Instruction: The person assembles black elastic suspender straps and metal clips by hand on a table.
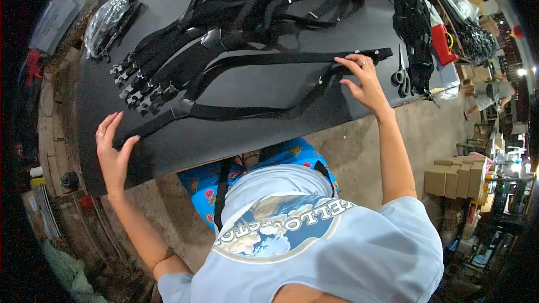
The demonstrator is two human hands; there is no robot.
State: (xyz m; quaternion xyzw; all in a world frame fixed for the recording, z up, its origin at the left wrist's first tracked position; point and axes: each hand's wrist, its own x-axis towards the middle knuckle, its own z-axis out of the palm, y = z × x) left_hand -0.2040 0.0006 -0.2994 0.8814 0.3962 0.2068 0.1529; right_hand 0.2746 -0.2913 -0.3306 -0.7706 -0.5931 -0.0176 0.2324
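Note:
A pair of black elastic suspenders (241, 113) lies stretched across the dark table in front of me, its straps parting from a joining patch (183, 108). At its single-strap end on the left, my left hand (114, 148) is open, thumb and fingers apart, with the thumb at the strap. Over the other end, my right hand (364, 83) has its fingers spread, fingertips touching the upper strap and the thumb just below. Behind lies a heap of more black suspenders (252, 14), with metal clips (137, 92) bunched at its left.
Scissors (401, 76) lie right of my right hand, beside a black bundle of straps (414, 28). A plastic-wrapped bundle (112, 19) sits at the table's far left. Cardboard boxes (456, 178) are stacked to the right, and another person (494, 94) is in the background.

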